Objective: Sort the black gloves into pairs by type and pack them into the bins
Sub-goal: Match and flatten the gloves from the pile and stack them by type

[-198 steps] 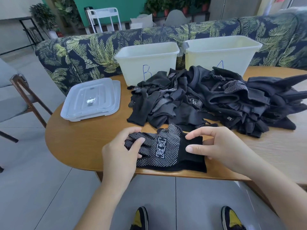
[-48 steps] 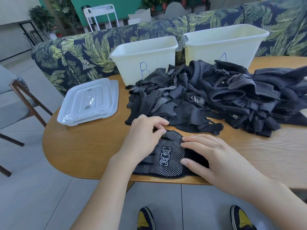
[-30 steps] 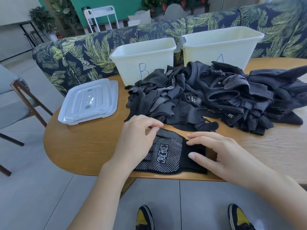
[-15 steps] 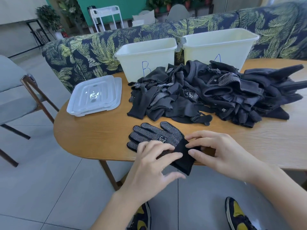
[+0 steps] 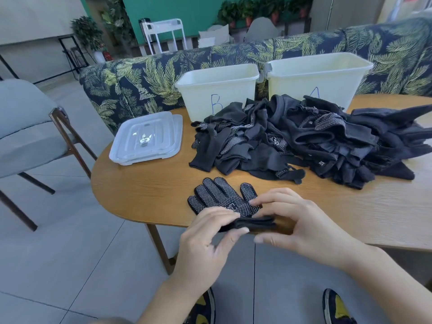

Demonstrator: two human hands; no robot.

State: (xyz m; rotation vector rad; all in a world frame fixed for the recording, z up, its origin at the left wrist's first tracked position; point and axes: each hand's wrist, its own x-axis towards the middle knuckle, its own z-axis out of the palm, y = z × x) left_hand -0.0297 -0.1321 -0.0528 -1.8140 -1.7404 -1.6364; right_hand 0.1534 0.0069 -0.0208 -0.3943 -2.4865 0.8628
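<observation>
At six o'clock, at the near edge of the counter (image 5: 145, 195), the cuff end of a dotted glove pair (image 5: 222, 197) is pinched from both sides: the left hand (image 5: 205, 244) grips it with thumb below and fingers above, and the right hand (image 5: 301, 225) pinches it with fingertips on the dotted palm. The pair's long axis is seen to run from the grips toward eleven o'clock, fingers pointing away. A white logo is glimpsed, unreadable. Further out, at one o'clock, the unsorted glove pile (image 5: 304, 143) is spread. Beyond it, bin B (image 5: 219, 85) is judged nearer the left hand, and bin A (image 5: 320, 73) stands at one o'clock.
</observation>
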